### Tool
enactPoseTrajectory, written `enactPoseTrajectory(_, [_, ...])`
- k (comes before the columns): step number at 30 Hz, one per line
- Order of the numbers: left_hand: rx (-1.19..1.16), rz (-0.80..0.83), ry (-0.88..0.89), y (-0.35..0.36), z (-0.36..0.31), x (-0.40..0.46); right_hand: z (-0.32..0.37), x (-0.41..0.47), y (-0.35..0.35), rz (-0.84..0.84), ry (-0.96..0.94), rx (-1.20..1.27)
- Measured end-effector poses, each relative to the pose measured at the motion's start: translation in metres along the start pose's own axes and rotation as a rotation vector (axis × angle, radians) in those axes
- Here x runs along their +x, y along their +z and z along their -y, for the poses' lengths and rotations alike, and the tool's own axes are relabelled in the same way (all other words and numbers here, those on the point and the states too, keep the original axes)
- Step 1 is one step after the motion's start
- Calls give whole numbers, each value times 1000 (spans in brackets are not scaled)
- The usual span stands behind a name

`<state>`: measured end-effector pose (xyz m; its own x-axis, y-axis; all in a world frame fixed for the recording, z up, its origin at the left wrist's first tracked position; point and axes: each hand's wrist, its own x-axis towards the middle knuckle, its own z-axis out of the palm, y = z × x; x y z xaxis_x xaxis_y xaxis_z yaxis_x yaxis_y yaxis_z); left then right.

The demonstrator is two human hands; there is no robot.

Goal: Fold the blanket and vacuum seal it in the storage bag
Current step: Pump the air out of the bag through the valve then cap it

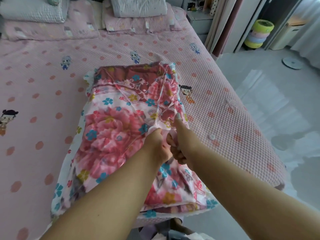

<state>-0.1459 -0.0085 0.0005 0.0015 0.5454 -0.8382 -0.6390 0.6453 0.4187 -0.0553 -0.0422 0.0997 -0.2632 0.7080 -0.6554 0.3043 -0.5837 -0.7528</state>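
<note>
A folded blanket with big pink and red flowers lies inside a clear plastic storage bag on the bed. The bag's film is wrinkled and stands up in a ridge along its right side. My left hand is closed on a pinch of that film over the middle of the bundle. My right hand sits right beside it, fingers curled on the same fold of film, thumb stretched forward along the ridge. The two hands touch. The bag's near end hangs at the bed's front edge.
The pink bedspread with cartoon figures runs left and back. Grey pillows lie at the head. The bed's right edge drops to a shiny grey floor. A stack of coloured rings and a round white disc lie beyond.
</note>
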Motion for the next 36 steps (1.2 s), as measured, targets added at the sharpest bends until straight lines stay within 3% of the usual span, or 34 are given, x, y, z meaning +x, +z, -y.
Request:
enactPoseTrajectory(5, [-69, -5, 13, -5, 4, 0, -10, -47, -16, -21, 29, 27])
enactPoseTrajectory(9, [54, 7, 32, -6, -3, 4, 9, -10, 1, -64, 4, 25])
enactPoseTrajectory(12, [57, 41, 36, -6, -3, 0, 3, 13, 6, 16, 3, 19])
enactPoseTrajectory(19, [-35, 18, 39, -4, 5, -3, -10, -46, -19, 29, 26, 135])
enactPoseTrajectory(23, [53, -9, 59, -1, 2, -1, 3, -7, -3, -68, 3, 76])
enactPoseTrajectory(26, [55, -2, 81, 1, 3, -5, -5, 10, -1, 17, -13, 60])
enactPoseTrajectory(32, [-44, -13, 49, 0, 6, -4, -13, -50, -28, 110, 6, 204])
enactPoseTrajectory(36, [-15, 28, 48, -2, 5, 4, -4, -9, -7, -42, -3, 120])
